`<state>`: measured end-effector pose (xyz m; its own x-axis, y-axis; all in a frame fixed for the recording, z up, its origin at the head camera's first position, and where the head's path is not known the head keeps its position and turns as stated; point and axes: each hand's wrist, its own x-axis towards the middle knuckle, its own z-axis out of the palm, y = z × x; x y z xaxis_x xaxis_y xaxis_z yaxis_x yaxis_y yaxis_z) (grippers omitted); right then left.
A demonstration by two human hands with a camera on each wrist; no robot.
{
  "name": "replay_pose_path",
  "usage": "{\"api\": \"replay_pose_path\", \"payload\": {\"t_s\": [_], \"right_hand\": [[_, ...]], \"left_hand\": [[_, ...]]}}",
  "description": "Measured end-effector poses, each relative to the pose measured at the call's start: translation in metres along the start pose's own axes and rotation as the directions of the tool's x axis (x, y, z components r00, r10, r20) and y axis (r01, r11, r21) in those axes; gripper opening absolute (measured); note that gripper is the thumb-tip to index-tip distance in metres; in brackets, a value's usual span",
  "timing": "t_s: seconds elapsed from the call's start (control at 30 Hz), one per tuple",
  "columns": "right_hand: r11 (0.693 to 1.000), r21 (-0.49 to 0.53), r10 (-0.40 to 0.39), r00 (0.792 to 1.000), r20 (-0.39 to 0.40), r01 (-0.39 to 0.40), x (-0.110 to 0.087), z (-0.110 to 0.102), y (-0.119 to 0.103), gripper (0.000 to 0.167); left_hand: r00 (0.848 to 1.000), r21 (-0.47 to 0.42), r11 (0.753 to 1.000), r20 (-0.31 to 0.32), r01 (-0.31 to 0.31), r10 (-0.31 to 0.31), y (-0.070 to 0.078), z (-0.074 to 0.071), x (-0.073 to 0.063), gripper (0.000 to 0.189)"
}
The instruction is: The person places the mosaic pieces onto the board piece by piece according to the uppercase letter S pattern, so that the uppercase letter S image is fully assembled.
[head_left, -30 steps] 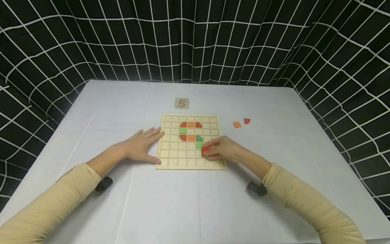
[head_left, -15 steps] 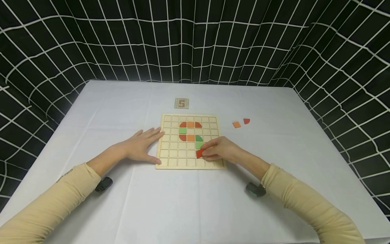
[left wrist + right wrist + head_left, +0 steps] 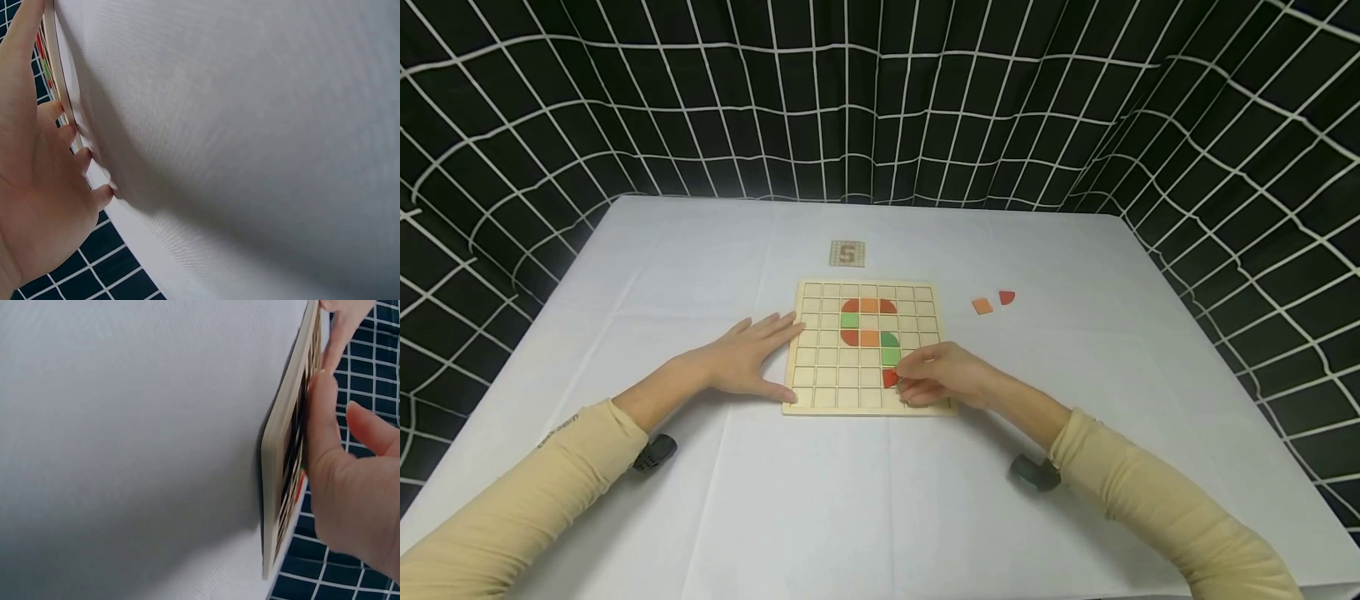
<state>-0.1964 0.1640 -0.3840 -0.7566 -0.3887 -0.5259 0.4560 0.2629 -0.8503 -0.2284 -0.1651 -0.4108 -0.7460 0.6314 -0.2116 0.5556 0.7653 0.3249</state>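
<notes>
A pale wooden grid board point(image 3: 820, 399) lies on the white table, bearing several flat red, orange and green pieces laid in curved lines. My left hand point(image 3: 741, 360) rests at its left edge, fingers spread, with the thumb near the lower left corner. Over the right part of the board is my right hand point(image 3: 951, 375), its thumb and index finger parted. Beside those fingertips a small red piece point(image 3: 890, 378) lies below a light green square point(image 3: 891, 357). In the right wrist view, the right thumb point(image 3: 323, 419) is against the board and a finger is raised off it.
An orange square point(image 3: 982, 306) and a red quarter-round piece point(image 3: 1007, 297) lie to the right of the board. Behind it is a small card point(image 3: 847, 254) with an S-shaped pattern. Black curtains with white grid lines point(image 3: 880, 100) surround the table.
The red piece has moved slightly left into a cell under the green square. My right fingers have parted and let go of it. The left hand has stayed in place.
</notes>
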Motion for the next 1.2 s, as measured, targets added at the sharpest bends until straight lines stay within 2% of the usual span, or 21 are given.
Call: {"api": "replay_pose_path", "payload": {"t_s": [0.17,0.4,0.6,0.73,0.93,1.2], "right_hand": [[0.999,0.044,-0.011,0.998,0.066,0.008,0.001,0.003,0.001,0.029],[0.997,0.063,-0.038,0.997,0.072,0.033,0.003,0.003,0.001,0.030],[0.997,0.078,-0.034,0.993,0.115,0.025,0.005,-0.005,0.001,0.035],[0.992,0.129,-0.025,0.992,0.121,0.010,0.004,-0.015,-0.003,0.042],[0.969,0.247,-0.042,0.997,0.072,0.023,0.003,-0.036,-0.008,0.054],[0.912,0.389,-0.114,0.991,-0.067,0.131,0.002,-0.067,-0.012,0.057]], "left_hand": [[1.000,-0.005,1.000,-0.001,-0.004,0.004,-0.001,0.000,0.000,0.114],[1.000,-0.002,1.000,-0.002,-0.001,0.001,-0.001,0.000,0.000,0.114],[1.000,-0.007,1.000,-0.002,0.000,0.000,-0.001,0.000,0.000,0.113],[1.000,-0.005,1.000,-0.003,-0.003,0.003,-0.001,0.000,0.000,0.113],[1.000,-0.007,1.000,-0.005,-0.002,0.002,-0.001,0.000,0.000,0.113],[1.000,-0.015,1.000,-0.006,-0.004,0.004,-0.001,0.000,0.000,0.113]]}}
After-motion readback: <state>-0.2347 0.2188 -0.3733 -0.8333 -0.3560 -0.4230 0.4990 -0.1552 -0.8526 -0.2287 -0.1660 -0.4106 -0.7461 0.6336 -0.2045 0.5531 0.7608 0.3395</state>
